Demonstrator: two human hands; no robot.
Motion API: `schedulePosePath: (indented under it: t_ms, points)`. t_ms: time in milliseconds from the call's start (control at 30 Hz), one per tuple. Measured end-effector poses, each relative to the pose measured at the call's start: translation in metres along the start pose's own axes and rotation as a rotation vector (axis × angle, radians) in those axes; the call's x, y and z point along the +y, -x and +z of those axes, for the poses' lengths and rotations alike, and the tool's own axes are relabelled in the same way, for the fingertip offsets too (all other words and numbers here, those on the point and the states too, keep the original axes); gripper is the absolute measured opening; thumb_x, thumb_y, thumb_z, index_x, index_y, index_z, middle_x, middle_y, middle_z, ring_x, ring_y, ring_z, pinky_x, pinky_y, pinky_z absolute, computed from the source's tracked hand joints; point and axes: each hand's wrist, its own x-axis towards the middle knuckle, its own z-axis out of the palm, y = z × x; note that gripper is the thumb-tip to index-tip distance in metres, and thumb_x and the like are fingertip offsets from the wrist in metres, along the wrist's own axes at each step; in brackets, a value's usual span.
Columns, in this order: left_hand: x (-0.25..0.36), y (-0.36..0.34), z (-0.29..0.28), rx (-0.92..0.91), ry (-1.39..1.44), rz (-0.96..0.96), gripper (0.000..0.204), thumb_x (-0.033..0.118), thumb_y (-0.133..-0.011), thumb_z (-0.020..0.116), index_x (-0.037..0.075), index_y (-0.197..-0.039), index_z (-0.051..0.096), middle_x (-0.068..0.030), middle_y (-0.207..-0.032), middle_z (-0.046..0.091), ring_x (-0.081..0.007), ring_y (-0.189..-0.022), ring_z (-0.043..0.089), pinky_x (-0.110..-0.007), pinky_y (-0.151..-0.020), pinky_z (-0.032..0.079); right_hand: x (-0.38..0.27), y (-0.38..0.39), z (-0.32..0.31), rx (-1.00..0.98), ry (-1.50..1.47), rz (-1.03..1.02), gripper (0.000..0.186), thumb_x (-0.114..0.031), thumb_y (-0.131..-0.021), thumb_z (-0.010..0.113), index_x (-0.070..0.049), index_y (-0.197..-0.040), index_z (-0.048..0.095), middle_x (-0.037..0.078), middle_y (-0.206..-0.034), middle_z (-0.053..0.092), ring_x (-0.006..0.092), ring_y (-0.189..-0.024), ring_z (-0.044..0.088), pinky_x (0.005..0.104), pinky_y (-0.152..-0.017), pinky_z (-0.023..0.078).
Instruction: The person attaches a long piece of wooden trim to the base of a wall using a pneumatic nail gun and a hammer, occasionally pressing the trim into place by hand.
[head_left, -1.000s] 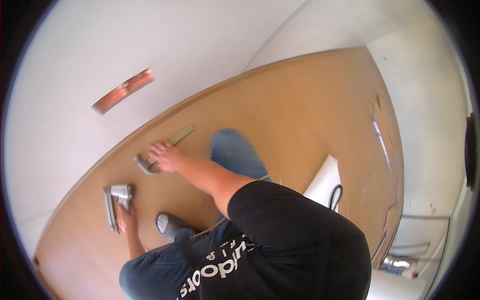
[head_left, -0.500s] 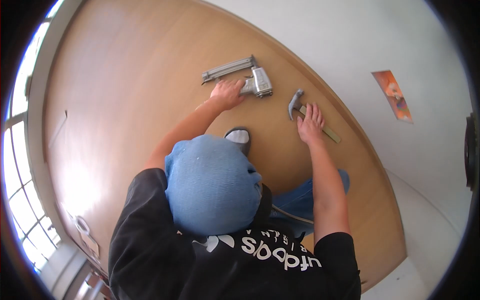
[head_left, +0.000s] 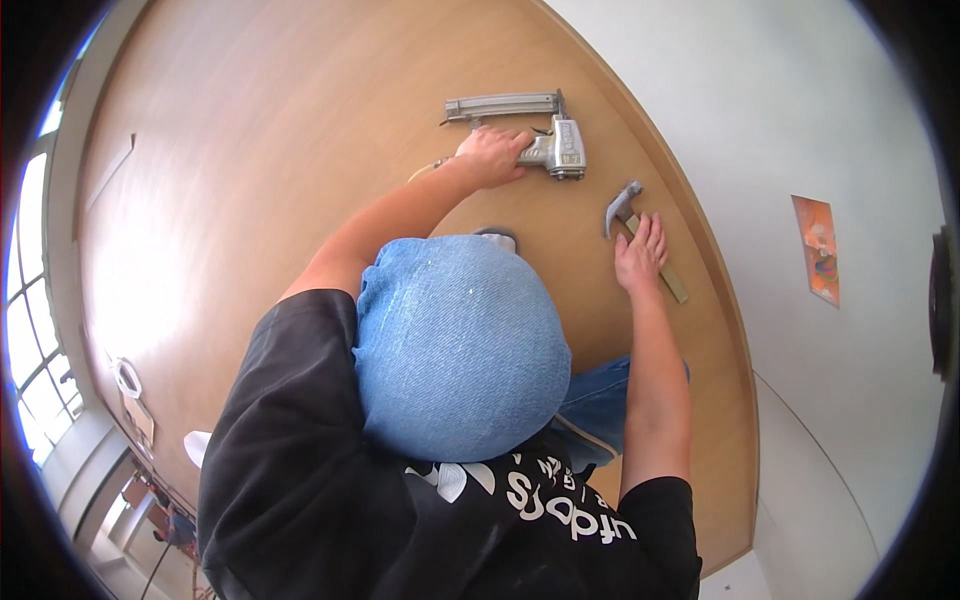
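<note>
- on the big brown wooden floor [head_left: 260,180], a person in a black short-sleeved shirt [head_left: 330,500] and a round blue denim hat [head_left: 455,350] bends low.
- the left hand [head_left: 492,156] is curled shut around the handle of a shiny grey metal nail gun [head_left: 535,130], which lies on the wood near the white wall [head_left: 800,120].
- the right hand [head_left: 640,255] lies flat with its fingers spread out, pressing on the tan wooden handle of a hammer with a grey metal head [head_left: 628,215]. it is not wrapped around it.
- the hammer lies just right of the nail gun, close to the wall's edge.
- on the white wall, well right of the hammer, hangs a small orange and red picture card [head_left: 818,248] shaped like a tall box.
- far left, bright windows [head_left: 28,330] shine.
</note>
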Motion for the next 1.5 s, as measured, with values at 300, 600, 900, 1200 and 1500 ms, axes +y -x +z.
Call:
schedulePosePath:
  t_ms: [300, 600, 900, 1200, 1500]
  points:
    - [0.000, 0.001, 0.000, -0.016, -0.011, -0.029, 0.049, 0.044, -0.091, 0.071, 0.013, -0.125, 0.055, -0.0142, -0.121, 0.069, -0.0325, -0.119, 0.064, -0.046, -0.104, 0.048, 0.000, 0.000, 0.003, 0.006, 0.013, -0.007, 0.075, -0.041, -0.099, 0.060, -0.014, -0.160, 0.027, 0.015, -0.169, 0.022, 0.0385, -0.153, 0.024, 0.0612, -0.121, 0.022]
    - [-0.001, 0.001, 0.001, 0.003, 0.004, -0.016, 0.049, 0.041, -0.090, 0.071, 0.012, -0.126, 0.056, -0.0138, -0.118, 0.070, -0.0308, -0.117, 0.065, -0.044, -0.101, 0.049, 0.001, -0.001, 0.004, -0.008, -0.004, -0.005, 0.076, -0.040, -0.097, 0.061, -0.013, -0.160, 0.027, 0.015, -0.169, 0.020, 0.0384, -0.153, 0.022, 0.0613, -0.121, 0.021]
    - [-0.010, 0.002, 0.007, 0.002, 0.026, -0.020, 0.047, 0.038, -0.088, 0.074, 0.011, -0.122, 0.056, -0.0123, -0.115, 0.070, -0.0297, -0.113, 0.066, -0.044, -0.099, 0.049, -0.015, -0.062, -0.056, 0.167, -0.501, 0.155, 0.042, -0.025, -0.098, 0.060, -0.008, -0.136, 0.062, 0.018, -0.143, 0.059, 0.0344, -0.123, 0.063, 0.0444, -0.098, 0.051]
    - [-0.012, -0.003, 0.009, 0.129, 0.088, 0.085, 0.035, 0.029, -0.086, 0.073, 0.011, -0.114, 0.062, -0.0089, -0.109, 0.070, -0.0276, -0.108, 0.067, -0.041, -0.094, 0.049, -0.133, -0.193, -0.050, -0.077, -0.095, 0.216, 0.068, -0.051, -0.106, 0.037, 0.001, -0.089, 0.077, 0.024, -0.096, 0.076, 0.0429, -0.098, 0.072, 0.0510, -0.091, 0.056]
    - [-0.014, -0.005, 0.009, 0.118, 0.089, 0.098, 0.032, 0.029, -0.086, 0.073, 0.009, -0.108, 0.061, -0.0089, -0.106, 0.069, -0.0262, -0.103, 0.068, -0.040, -0.088, 0.050, -0.155, -0.207, -0.048, 0.002, 0.035, 0.315, 0.067, -0.049, -0.107, 0.038, 0.004, -0.093, 0.078, 0.029, -0.101, 0.074, 0.0464, -0.100, 0.071, 0.0526, -0.090, 0.057]
